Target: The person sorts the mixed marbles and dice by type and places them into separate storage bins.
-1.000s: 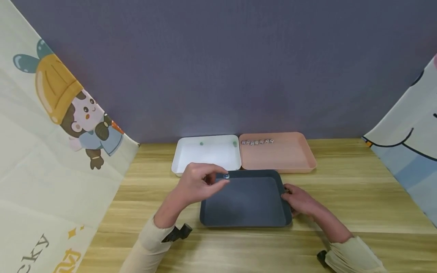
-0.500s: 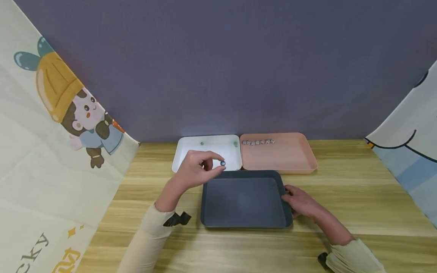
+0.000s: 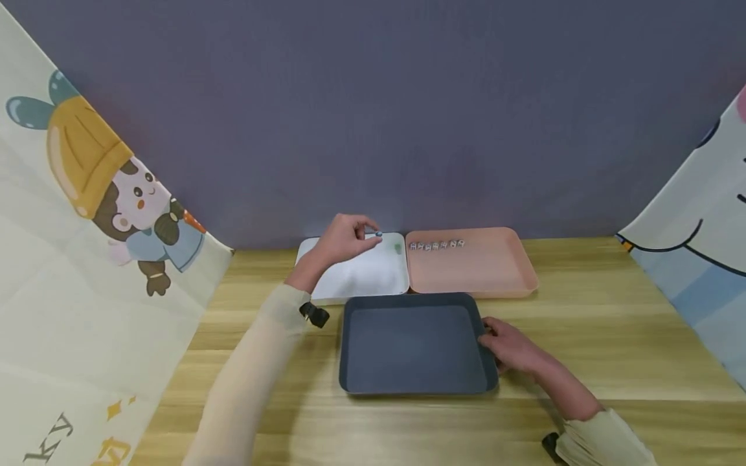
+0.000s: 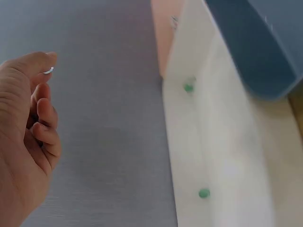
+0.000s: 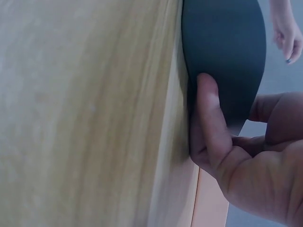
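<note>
My left hand (image 3: 344, 239) pinches a small round blue-and-white bead (image 3: 379, 234) between thumb and index finger, over the back of the white tray (image 3: 373, 278). In the left wrist view, the bead shows only as a pale sliver at the fingertips. Two small green pieces, one a green bead (image 4: 204, 193), lie along that tray's far side. My right hand (image 3: 511, 347) grips the right rim of the dark grey tray (image 3: 416, 349), its fingers on the outer wall in the right wrist view.
The pink tray (image 3: 478, 272) stands right of the white one and bears a row of several small patterned beads (image 3: 436, 246). Behind both trays rises a grey-blue wall (image 3: 408, 129). The wooden table (image 3: 594, 310) extends to either side.
My left hand has moved forward with the bead, from over the dark tray's back left corner to the far side of the white tray. The right hand keeps its hold on the dark tray.
</note>
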Available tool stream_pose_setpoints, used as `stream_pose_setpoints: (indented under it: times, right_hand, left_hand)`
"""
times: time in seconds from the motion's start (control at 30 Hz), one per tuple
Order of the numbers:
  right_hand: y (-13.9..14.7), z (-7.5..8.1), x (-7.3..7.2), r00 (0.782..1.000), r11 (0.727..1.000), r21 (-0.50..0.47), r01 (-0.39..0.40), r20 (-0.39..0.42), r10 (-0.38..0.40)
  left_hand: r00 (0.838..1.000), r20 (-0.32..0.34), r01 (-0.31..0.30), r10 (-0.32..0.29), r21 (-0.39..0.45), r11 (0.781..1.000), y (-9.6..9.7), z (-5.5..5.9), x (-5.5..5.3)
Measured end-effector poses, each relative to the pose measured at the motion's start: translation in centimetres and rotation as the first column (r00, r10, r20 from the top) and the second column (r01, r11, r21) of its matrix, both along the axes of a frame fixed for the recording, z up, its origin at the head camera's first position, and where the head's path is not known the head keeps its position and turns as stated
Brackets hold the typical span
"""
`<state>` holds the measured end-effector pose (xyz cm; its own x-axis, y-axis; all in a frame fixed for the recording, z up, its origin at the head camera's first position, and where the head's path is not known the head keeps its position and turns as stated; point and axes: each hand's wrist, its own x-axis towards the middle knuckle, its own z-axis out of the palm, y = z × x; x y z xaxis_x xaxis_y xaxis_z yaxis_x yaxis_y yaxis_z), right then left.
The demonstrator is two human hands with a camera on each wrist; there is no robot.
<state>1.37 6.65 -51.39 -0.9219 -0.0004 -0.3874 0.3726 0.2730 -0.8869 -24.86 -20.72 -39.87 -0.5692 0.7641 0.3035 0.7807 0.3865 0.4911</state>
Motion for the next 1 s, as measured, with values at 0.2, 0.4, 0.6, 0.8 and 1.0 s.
stream_pose_setpoints:
  times: [0.2,0.4,0.6,0.8,1.0]
  right_hand:
    - [0.2,0.2,0.0,1.0,1.0,0.005,0.005,0.007,-0.005]
    - [0.3,0.3,-0.1,1.0,1.0,0.027,0.01,-0.001,-0.01]
    - [0.0,0.1,-0.2,1.0,1.0,0.028,0.009,0.003,-0.009]
    - [-0.1,0.0,-0.1,1.0,1.0,0.007,0.016,0.003,-0.016]
    - [-0.1,0.0,0.0,1.0,1.0,-0.012,0.019,-0.015,-0.019]
  left_hand:
    - [0.996,0.049,-0.07,0.079,-0.153,0.986,1.7,-0.5,-4.2]
    - [0.975,0.103,-0.161,0.195,-0.272,0.949,2.8,-1.2,-6.4]
    - [0.963,0.149,-0.167,0.226,-0.331,0.929,3.3,-2.0,-7.2]
    - [0.968,0.142,-0.148,0.207,-0.345,0.927,4.0,-3.3,-7.9]
    - [0.978,0.104,-0.129,0.18,-0.371,0.92,5.2,-5.0,-7.9]
